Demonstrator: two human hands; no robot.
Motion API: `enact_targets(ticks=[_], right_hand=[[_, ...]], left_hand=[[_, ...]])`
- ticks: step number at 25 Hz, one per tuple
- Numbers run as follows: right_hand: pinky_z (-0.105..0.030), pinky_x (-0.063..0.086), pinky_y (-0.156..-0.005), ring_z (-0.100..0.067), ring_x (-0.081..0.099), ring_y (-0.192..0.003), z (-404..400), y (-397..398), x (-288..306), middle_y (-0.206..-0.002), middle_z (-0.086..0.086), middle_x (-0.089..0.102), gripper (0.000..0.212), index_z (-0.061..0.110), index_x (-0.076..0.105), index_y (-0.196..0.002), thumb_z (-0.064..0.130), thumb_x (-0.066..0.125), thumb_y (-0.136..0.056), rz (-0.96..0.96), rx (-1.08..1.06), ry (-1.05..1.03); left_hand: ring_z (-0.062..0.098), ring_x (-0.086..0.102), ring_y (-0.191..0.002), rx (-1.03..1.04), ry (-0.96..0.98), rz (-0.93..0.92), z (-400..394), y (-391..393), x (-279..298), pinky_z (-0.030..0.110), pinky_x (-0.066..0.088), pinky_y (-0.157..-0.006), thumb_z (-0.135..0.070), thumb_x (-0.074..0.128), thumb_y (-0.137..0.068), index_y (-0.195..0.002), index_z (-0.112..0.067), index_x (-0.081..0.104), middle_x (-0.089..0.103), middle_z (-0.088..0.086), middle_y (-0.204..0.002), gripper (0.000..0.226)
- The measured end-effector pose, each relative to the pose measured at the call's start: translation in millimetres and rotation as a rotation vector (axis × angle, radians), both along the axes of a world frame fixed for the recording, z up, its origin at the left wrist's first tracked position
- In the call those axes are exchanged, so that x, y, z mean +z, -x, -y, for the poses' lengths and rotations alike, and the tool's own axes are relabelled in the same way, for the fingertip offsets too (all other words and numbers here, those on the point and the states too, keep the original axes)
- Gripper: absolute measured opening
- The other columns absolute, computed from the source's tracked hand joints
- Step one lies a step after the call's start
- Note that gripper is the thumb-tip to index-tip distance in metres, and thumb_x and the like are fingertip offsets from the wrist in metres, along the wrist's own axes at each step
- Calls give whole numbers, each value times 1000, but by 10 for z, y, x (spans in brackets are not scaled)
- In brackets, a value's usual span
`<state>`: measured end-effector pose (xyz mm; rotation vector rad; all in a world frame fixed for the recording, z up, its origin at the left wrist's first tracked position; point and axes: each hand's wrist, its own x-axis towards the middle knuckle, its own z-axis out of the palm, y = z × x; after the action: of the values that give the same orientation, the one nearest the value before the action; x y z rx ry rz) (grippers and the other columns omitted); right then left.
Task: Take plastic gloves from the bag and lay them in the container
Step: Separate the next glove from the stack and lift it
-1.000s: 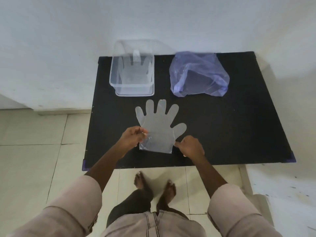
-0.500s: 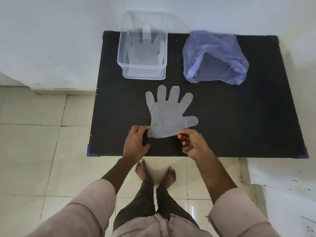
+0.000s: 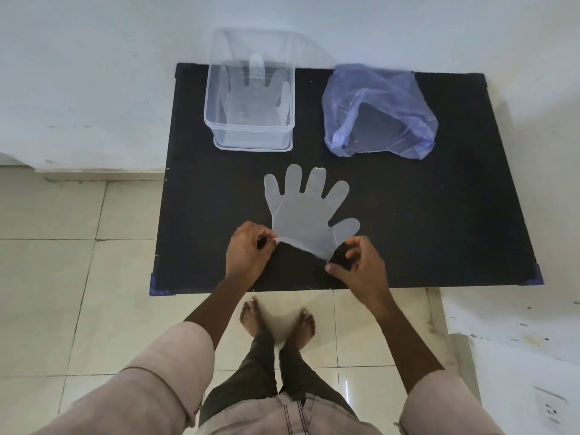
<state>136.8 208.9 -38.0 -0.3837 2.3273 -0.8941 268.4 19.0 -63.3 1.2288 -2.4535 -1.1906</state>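
Near the table (image 3: 439,230) edge, both hands now pinch the glove (image 3: 306,219) cuff, seemingly lifted.

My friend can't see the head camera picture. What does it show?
Two hands, left hand and right hand, pinch the cuff of a clear glove on a black table. Behind it sit a clear container and a purple bag.

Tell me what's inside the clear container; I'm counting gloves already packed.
Inside the clear container a plastic glove lies flat, fingers toward the wall. It looks like one, but the film is see-through, so any gloves stacked beneath it can't be told apart.
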Motion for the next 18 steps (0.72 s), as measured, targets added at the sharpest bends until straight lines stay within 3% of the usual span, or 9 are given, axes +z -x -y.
enact_targets(ticks=[2,6,9,13,18], right_hand=[[-23,50,-78,-14,56,-95,-48,-38,-58,-116,3,51,67,26,48,-122,35,85,-66,-222,220,-130],[-34,56,-81,-20,60,-100,11,-101,-84,-123,-2,48,67,28,49,-125,38,83,-68,-368,352,-186],[-34,58,-76,-17,61,-93,31,-150,-115,-115,-1,53,53,25,55,-118,38,79,-73,-413,274,-196],[-32,58,-63,-19,64,-72,91,-188,-122,-94,-6,65,11,14,69,-91,23,70,-84,-522,103,11],[-22,53,-68,-13,60,-74,158,-44,0,-89,-5,62,5,9,71,-87,13,71,-83,-428,30,261]], left_hand=[[14,59,-85,-26,-4,2,21,27,46,31,53,-79,-22,72,-84,-88,-18,75,65,-1,-94,6],[12,58,-83,-13,-49,2,9,72,99,28,53,-79,-21,73,-84,-86,-17,75,63,-4,-92,5],[12,60,-83,16,-86,8,10,95,117,27,53,-79,-22,74,-83,-85,-16,75,64,-3,-93,6],[13,61,-80,-2,-120,31,69,75,143,31,56,-79,-20,75,-81,-82,-15,76,67,1,-93,5],[11,59,-76,-20,-117,35,222,72,285,25,53,-74,-24,77,-79,-82,-15,76,66,0,-93,9]])
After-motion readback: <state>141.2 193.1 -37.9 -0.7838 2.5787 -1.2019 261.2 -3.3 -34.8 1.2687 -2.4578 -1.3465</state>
